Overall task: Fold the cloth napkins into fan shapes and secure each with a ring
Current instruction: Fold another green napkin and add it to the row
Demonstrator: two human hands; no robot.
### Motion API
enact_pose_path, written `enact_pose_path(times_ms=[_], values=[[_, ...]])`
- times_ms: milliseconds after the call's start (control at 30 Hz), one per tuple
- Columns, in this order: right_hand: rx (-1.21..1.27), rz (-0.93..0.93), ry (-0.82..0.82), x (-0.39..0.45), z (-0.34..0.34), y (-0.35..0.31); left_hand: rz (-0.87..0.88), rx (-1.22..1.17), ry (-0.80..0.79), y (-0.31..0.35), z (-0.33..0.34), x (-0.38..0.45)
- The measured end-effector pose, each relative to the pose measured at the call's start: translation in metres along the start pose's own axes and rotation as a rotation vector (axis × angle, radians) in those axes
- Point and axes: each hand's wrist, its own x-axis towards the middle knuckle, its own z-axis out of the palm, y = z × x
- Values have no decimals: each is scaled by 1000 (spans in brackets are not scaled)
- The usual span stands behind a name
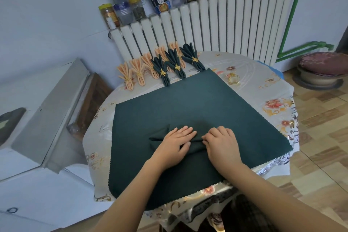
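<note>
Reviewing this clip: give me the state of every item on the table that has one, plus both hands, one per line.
Dark green napkin: spread flat, first pleat bunched at its middle.
Left hand: pinching the pleat.
Right hand: fingers curled, pinching the pleat.
Green fan napkins: three, folded, each ringed.
Peach fan napkins: folded; the near ones show rings, the ones behind are partly hidden.
Gold ring: loose on the table, unused.
</note>
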Motion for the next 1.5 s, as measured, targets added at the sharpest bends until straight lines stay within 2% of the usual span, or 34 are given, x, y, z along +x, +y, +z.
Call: enact_pose_path(times_ms=[133,200,267,433,567,700,900,1034,1267,1500], values=[[-43,-120,-24,2,-1,12,-29,-123,18,-7,-1,-6],[-37,-155,-96,9,-8,13,-91,-274,42,-10,-6,-9],[-61,-163,-213,20,-19,11,-128,-303,22,-12,-18,-5],[-63,-120,-587,56,-27,3,-212,-124,-144,0,-45,24],[14,-5,-792,74,-22,0,-272,34,-323,10,-54,50],[-17,33,-898,83,-18,-5,-307,247,-461,19,-62,68],[-16,75,-953,87,-21,-6,-336,255,-609,20,-68,74],[15,82,-936,83,-22,-3,-314,300,-618,25,-67,73],[10,37,-780,64,-25,-4,-272,313,-470,34,-66,55],[-71,-84,-530,43,-20,-6,-179,461,-463,48,-70,45]])
